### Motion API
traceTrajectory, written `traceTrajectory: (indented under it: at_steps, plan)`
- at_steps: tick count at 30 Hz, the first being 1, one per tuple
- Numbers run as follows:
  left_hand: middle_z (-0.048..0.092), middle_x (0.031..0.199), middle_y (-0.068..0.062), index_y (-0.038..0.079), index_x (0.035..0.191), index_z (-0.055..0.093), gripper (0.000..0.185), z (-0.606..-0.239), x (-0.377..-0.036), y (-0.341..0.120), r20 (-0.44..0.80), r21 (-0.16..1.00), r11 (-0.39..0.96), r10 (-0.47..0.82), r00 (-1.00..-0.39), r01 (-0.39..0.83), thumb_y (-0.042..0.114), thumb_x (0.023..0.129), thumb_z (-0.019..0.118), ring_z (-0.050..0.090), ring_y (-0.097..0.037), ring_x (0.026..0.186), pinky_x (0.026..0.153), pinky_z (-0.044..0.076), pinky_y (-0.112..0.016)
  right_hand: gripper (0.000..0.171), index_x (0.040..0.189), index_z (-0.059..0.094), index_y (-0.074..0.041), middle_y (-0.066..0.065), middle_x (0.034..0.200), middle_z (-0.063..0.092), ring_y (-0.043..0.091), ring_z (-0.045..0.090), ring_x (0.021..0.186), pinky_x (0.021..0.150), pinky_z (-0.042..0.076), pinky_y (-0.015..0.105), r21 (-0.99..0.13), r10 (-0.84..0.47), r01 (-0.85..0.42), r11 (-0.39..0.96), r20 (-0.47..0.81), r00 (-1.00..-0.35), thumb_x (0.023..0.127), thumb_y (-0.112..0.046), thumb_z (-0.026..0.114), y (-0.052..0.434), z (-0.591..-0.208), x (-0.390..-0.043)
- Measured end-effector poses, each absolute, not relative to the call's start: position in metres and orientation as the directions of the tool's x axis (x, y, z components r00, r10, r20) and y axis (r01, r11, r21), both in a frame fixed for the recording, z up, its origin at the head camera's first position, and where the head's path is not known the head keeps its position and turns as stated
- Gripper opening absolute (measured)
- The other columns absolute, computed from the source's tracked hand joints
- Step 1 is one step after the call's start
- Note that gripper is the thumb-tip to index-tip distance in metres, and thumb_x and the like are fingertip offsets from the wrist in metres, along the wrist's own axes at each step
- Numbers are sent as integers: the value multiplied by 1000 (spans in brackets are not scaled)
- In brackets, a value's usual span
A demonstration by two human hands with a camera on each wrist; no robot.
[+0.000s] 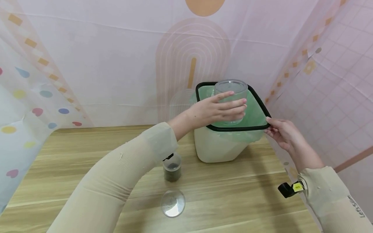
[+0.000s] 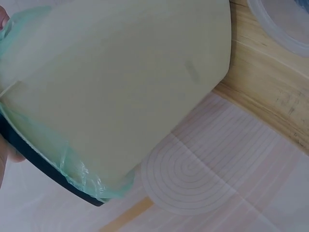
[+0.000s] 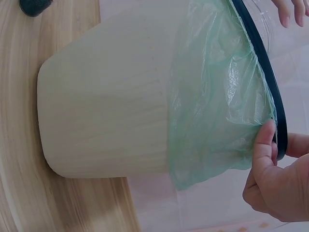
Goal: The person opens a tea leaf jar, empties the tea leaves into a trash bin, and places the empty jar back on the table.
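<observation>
My left hand (image 1: 220, 110) reaches over the trash bin (image 1: 218, 149) and holds a clear plastic jar (image 1: 233, 87), its fingers across the jar's near side. The jar is in the bin's mouth, its lower part below the level of the black rim (image 1: 237, 128). A green bag (image 3: 212, 96) lines the bin and folds down over the outside. At the bin's right corner, my right hand (image 3: 280, 179) pinches the rim and bag between thumb and fingers. The left wrist view shows mostly the bin's side (image 2: 120, 87); the jar is out of sight there.
A small clear cup (image 1: 172, 170) with dark contents stands on the wooden table (image 1: 227, 194), below the left forearm. Nearer lies a round clear lid (image 1: 173, 204). A patterned cloth (image 1: 116, 64) hangs close behind the bin, with another side of it at the right.
</observation>
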State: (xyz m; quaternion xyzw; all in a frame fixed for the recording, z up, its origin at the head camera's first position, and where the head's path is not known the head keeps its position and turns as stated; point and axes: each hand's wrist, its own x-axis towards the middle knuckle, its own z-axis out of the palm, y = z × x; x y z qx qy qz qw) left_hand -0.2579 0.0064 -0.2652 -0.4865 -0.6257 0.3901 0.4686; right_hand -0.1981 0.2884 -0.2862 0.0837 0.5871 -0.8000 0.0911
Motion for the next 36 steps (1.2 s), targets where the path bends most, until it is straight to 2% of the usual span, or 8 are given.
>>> traceTrajectory:
  at_steps: [6, 11, 15, 23, 29, 36]
  plan:
    - [18, 150, 5, 27, 148, 18, 65, -267, -261, 5, 330, -903, 328, 943, -42, 278, -4, 93, 37, 18, -12, 139, 115, 9, -43, 18, 75, 64, -2, 4, 67, 57, 11, 57, 60, 63, 53, 18, -922, -48, 246, -299, -243, -969, 91, -7, 57, 288, -287, -199]
    - [22, 149, 6, 28, 147, 21, 65, -266, -262, 2, 423, -837, 423, 902, -81, 347, -6, 93, 36, 20, -14, 139, 115, 8, -43, 18, 75, 64, -2, 4, 68, 56, 11, 56, 61, 63, 53, 18, -919, -53, 251, -304, -247, -968, 91, -7, 56, 287, -288, -199]
    - [25, 148, 5, 28, 146, 24, 66, -266, -264, 0, 477, -803, 478, 874, -98, 357, -10, 93, 35, 22, -14, 138, 115, 9, -43, 18, 75, 64, -2, 4, 68, 56, 11, 56, 61, 63, 53, 18, -918, -51, 254, -304, -251, -967, 91, -7, 57, 286, -288, -200]
    - [26, 149, 4, 26, 147, 24, 69, -267, -263, -6, 512, -762, 525, 847, -143, 379, -14, 91, 33, 22, -16, 138, 115, 9, -44, 18, 75, 63, -2, 4, 68, 56, 11, 56, 61, 63, 53, 18, -919, -48, 259, -298, -257, -965, 91, -8, 57, 286, -289, -202]
    - [31, 147, -2, 19, 145, 31, 63, -269, -263, -9, 563, -636, 555, 809, -170, 536, -13, 91, 32, 24, -21, 138, 115, 5, -44, 18, 75, 63, -2, 4, 69, 55, 11, 55, 61, 63, 53, 18, -918, -48, 265, -296, -262, -964, 91, -7, 57, 288, -290, -204]
    - [39, 141, -5, 13, 140, 38, 54, -272, -265, -12, 648, -480, 589, 737, -190, 650, 3, 88, 47, 31, -25, 132, 114, 13, -45, 21, 74, 62, -2, 3, 67, 55, 11, 55, 61, 62, 53, 18, -918, -55, 265, -296, -261, -964, 93, -7, 54, 289, -292, -205]
